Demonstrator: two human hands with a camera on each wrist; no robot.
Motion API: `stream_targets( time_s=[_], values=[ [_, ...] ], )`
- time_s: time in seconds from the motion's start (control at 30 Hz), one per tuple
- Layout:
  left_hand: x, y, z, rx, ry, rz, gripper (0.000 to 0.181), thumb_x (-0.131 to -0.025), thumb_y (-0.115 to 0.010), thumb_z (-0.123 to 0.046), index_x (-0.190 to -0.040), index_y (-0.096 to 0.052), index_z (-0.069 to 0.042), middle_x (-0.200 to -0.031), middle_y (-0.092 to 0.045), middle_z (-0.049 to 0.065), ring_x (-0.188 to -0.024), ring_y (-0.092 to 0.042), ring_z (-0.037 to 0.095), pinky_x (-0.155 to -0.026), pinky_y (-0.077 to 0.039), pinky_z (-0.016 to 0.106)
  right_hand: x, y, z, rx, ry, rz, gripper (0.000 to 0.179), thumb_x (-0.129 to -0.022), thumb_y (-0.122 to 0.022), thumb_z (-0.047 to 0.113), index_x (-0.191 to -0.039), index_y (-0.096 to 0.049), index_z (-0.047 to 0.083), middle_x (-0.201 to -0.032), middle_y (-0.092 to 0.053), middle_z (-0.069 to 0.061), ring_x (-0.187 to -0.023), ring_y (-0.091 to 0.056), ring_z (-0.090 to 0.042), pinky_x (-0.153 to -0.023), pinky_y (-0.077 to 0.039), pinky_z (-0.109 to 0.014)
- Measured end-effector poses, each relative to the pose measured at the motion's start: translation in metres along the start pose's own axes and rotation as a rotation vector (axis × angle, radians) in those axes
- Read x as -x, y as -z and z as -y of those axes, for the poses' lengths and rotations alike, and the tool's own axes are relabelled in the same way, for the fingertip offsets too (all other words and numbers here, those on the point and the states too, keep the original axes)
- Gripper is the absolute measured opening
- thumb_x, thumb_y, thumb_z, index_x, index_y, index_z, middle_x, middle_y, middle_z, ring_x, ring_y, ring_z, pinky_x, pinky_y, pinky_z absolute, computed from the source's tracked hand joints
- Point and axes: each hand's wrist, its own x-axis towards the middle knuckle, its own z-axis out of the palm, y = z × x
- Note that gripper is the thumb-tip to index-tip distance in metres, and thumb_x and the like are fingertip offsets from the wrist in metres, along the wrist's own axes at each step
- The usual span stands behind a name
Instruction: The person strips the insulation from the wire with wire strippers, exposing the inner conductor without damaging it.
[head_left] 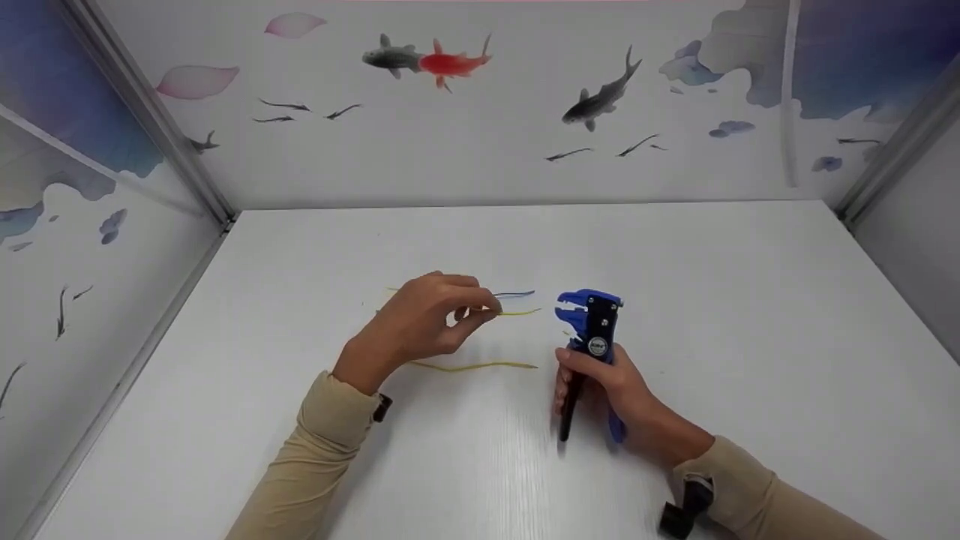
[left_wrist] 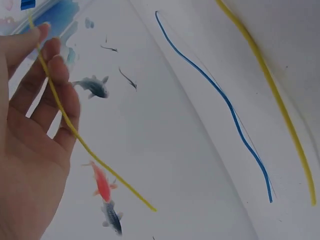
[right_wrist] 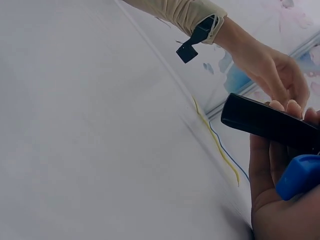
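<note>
My left hand [head_left: 427, 315] pinches a thin yellow wire [left_wrist: 66, 118] between thumb and index finger. One end of that wire points right, toward the jaws of the wire stripper; its other end trails behind the palm. My right hand [head_left: 626, 386] grips the blue and black wire stripper [head_left: 601, 319] by its handles, head up, with the jaws apart. A small gap separates the wire from the tool in the head view. On the table lie a blue wire [left_wrist: 220, 91] and a second yellow wire [head_left: 480, 366]. My left hand partly hides the blue wire from the head camera.
The white table [head_left: 720, 300] meets a back wall [head_left: 480, 165] printed with fish and a side wall [head_left: 97, 315] at left. A tiny yellow scrap [head_left: 566, 332] shows by the stripper's head. Both wrists wear small black cameras.
</note>
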Motion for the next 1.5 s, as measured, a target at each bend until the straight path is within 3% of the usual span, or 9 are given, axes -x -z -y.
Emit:
stream_targets(
  time_s=[0.13,0.43,0.73,1.1,1.2,1.3,1.4,1.5],
  values=[
    [0.003,-0.004,0.004,0.022,0.096,0.101,0.012,-0.107,-0.071,-0.019,-0.113,-0.082,-0.021,-0.098,-0.077,-0.005,-0.080,-0.067,0.012,-0.072,-0.058,0.032,0.001,0.001,-0.001,-0.025,-0.012,-0.021,0.031,-0.109,-0.063,0.027,-0.087,-0.064,0.005,-0.078,-0.069,-0.005,-0.071,-0.070,-0.022,-0.077,-0.064,-0.042],
    [0.008,-0.015,0.017,0.120,0.174,0.216,0.029,-0.104,-0.065,0.005,-0.124,-0.081,-0.009,-0.110,-0.081,0.008,-0.101,-0.076,0.019,-0.091,-0.063,0.036,-0.001,0.000,-0.002,-0.078,-0.033,-0.049,0.030,-0.108,-0.065,0.029,-0.088,-0.063,0.005,-0.079,-0.068,-0.007,-0.072,-0.070,-0.024,-0.079,-0.064,-0.044],
    [0.009,-0.021,0.022,0.168,0.255,0.252,0.028,-0.105,-0.065,0.002,-0.126,-0.080,-0.008,-0.119,-0.081,0.009,-0.107,-0.074,0.023,-0.096,-0.062,0.041,-0.003,0.001,-0.002,-0.112,-0.035,-0.051,0.030,-0.108,-0.065,0.028,-0.088,-0.064,0.006,-0.079,-0.069,-0.006,-0.072,-0.071,-0.024,-0.078,-0.064,-0.043],
    [0.012,-0.025,0.028,0.195,0.274,0.244,0.025,-0.103,-0.067,0.002,-0.122,-0.081,-0.006,-0.112,-0.081,0.010,-0.099,-0.072,0.022,-0.093,-0.061,0.043,-0.002,0.000,-0.002,-0.130,-0.063,-0.069,0.029,-0.106,-0.067,0.029,-0.089,-0.063,0.006,-0.080,-0.068,-0.007,-0.073,-0.070,-0.024,-0.080,-0.063,-0.043],
    [0.012,-0.025,0.026,0.139,0.320,0.240,0.024,-0.104,-0.068,-0.004,-0.123,-0.082,-0.010,-0.110,-0.080,0.005,-0.097,-0.071,0.019,-0.089,-0.061,0.039,-0.002,0.000,-0.002,-0.129,-0.066,-0.069,0.029,-0.106,-0.067,0.029,-0.089,-0.063,0.006,-0.080,-0.068,-0.007,-0.073,-0.070,-0.025,-0.080,-0.063,-0.044],
    [0.012,-0.026,0.025,0.044,0.366,0.189,0.023,-0.105,-0.070,-0.010,-0.124,-0.081,-0.015,-0.108,-0.078,0.002,-0.095,-0.070,0.018,-0.083,-0.061,0.040,-0.002,0.000,-0.002,-0.135,-0.069,-0.071,0.029,-0.106,-0.068,0.029,-0.089,-0.063,0.006,-0.080,-0.069,-0.007,-0.073,-0.070,-0.025,-0.080,-0.063,-0.044],
    [0.013,-0.026,0.025,-0.033,0.395,0.125,0.027,-0.104,-0.073,-0.013,-0.130,-0.077,-0.015,-0.117,-0.075,0.004,-0.107,-0.071,0.022,-0.086,-0.063,0.044,-0.002,0.000,-0.002,-0.143,-0.073,-0.072,0.029,-0.106,-0.069,0.029,-0.089,-0.064,0.006,-0.080,-0.069,-0.007,-0.073,-0.070,-0.025,-0.080,-0.063,-0.043],
    [0.014,-0.024,0.027,-0.054,0.419,0.114,0.034,-0.103,-0.075,-0.014,-0.137,-0.073,-0.014,-0.133,-0.072,0.007,-0.127,-0.068,0.027,-0.099,-0.062,0.049,-0.002,0.000,-0.002,-0.144,-0.076,-0.067,0.028,-0.106,-0.069,0.029,-0.090,-0.064,0.006,-0.080,-0.070,-0.007,-0.073,-0.071,-0.024,-0.080,-0.064,-0.043]
  ],
)
